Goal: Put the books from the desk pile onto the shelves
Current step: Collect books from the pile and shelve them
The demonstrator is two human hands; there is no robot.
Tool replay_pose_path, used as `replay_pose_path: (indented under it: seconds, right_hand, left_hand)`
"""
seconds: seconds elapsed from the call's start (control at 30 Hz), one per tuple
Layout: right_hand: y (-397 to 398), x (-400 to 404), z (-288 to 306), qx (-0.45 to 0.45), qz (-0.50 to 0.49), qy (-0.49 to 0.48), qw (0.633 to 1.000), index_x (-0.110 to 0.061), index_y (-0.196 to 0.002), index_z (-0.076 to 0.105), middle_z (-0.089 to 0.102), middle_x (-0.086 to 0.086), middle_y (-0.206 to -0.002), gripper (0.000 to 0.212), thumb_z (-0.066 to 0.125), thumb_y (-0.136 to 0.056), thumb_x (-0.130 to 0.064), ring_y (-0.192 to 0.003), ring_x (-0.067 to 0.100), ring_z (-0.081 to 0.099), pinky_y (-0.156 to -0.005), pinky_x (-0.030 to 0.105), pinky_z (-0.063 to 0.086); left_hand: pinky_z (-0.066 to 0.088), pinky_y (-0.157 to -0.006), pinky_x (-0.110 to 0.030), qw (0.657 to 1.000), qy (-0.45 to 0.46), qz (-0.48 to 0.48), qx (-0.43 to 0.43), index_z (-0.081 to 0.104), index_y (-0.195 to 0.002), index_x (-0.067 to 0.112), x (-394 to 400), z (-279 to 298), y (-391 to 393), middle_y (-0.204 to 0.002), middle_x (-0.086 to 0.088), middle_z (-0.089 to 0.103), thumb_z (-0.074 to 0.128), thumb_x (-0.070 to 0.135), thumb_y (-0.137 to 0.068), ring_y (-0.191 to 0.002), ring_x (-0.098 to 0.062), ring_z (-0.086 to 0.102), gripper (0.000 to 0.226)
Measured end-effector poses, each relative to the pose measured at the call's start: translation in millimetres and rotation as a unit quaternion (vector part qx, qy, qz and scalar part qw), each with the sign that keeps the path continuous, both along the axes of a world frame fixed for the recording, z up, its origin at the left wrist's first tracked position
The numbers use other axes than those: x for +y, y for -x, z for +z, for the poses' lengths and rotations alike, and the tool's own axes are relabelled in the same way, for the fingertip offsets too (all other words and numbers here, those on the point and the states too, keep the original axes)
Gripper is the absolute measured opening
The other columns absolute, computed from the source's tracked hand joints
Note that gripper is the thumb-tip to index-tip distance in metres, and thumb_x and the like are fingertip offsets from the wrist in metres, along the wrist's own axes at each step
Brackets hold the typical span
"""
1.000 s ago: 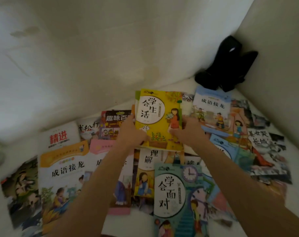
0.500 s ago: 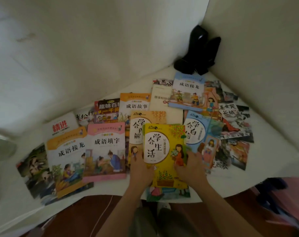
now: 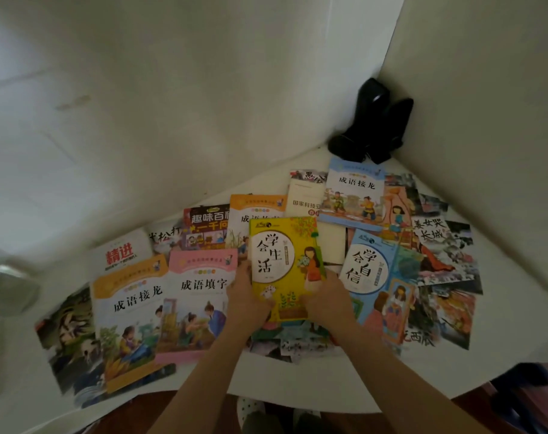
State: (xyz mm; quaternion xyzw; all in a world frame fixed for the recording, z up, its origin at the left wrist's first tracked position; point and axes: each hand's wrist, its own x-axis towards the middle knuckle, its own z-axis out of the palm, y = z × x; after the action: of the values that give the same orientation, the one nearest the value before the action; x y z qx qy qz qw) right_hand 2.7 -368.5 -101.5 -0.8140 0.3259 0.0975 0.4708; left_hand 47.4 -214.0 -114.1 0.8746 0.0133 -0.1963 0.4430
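A yellow book (image 3: 285, 258) with a round white title patch is lifted above the spread of books, tilted towards me. My left hand (image 3: 246, 297) grips its lower left edge and my right hand (image 3: 324, 300) grips its lower right edge. Several thin picture books lie flat and overlapping on the white desk (image 3: 297, 383): a pink one (image 3: 200, 296) just left of my hands, an orange-topped one (image 3: 131, 314) further left, a light blue one (image 3: 376, 277) to the right and a blue one (image 3: 354, 192) behind it. No shelves are in view.
White walls meet in a corner behind the desk. A black object (image 3: 372, 123) stands in that corner. A blurred grey thing (image 3: 6, 286) sits at the far left. The desk's front edge runs below my forearms, with dark floor beneath.
The view has shifted as my head moved. Both hands have kept hold of the yellow book, brought it back from the far side towards me, then raised it a little over the pile.
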Motion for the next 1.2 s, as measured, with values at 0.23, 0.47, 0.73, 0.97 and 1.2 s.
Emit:
replay_pose_path:
  seconds: [0.23, 0.47, 0.73, 0.97, 1.2]
  right_hand:
    - [-10, -8, -7, 0.061, -0.045, -0.040, 0.996, -0.008, -0.116, 0.056, 0.062, 0.004, -0.098, 0.046, 0.072, -0.082, -0.035, -0.083, 0.018, 0.059, -0.072, 0.035, 0.054]
    - [3, -36, -1, 0.032, -0.106, -0.129, 0.985, -0.017, -0.116, 0.062, 0.067, 0.005, -0.111, 0.067, 0.078, -0.064, -0.056, -0.100, 0.024, 0.064, -0.088, 0.045, 0.055]
    - [54, -117, -2, 0.023, -0.249, 0.000, 0.968, -0.022, -0.140, 0.040, 0.056, 0.006, -0.130, 0.100, 0.080, -0.055, -0.058, -0.114, 0.031, 0.056, -0.091, 0.051, 0.052]
    - [67, -127, -19, 0.038, -0.281, -0.027, 0.959, -0.022, -0.115, 0.047, 0.062, -0.002, -0.099, 0.060, 0.081, -0.068, -0.038, -0.093, 0.024, 0.061, -0.080, 0.042, 0.053]
    - [68, -133, -17, -0.035, -0.339, -0.081, 0.937, -0.024, -0.112, 0.054, 0.067, -0.009, -0.092, 0.058, 0.088, -0.066, -0.021, -0.083, 0.013, 0.066, -0.073, 0.043, 0.059]
  left_hand:
    - [0.054, -0.085, -0.037, 0.983, 0.079, 0.147, 0.081, 0.050, -0.127, 0.012, -4, 4, -14, -0.114, 0.000, 0.060, 0.078, 0.010, -0.079, -0.102, -0.023, 0.061, 0.055]
    - [0.053, -0.094, -0.046, 0.969, 0.188, 0.031, 0.154, 0.047, -0.129, 0.026, -26, 29, -30, -0.125, 0.003, 0.061, 0.065, 0.024, -0.092, -0.112, -0.022, 0.061, 0.042]
    - [0.043, -0.104, -0.042, 0.975, 0.000, -0.194, 0.108, 0.041, -0.138, 0.023, -139, 14, -18, -0.141, -0.006, 0.037, 0.057, 0.041, -0.094, -0.124, -0.025, 0.043, 0.050]
    - [0.046, -0.101, -0.044, 0.975, -0.062, -0.194, 0.088, 0.049, -0.122, 0.018, -162, -2, -16, -0.117, 0.000, 0.055, 0.069, 0.035, -0.086, -0.116, -0.024, 0.054, 0.044]
    - [0.057, -0.073, -0.024, 0.979, 0.114, -0.111, 0.130, 0.048, -0.114, 0.023, -158, 11, -18, -0.114, 0.006, 0.060, 0.076, 0.012, -0.082, -0.095, -0.007, 0.061, 0.043]
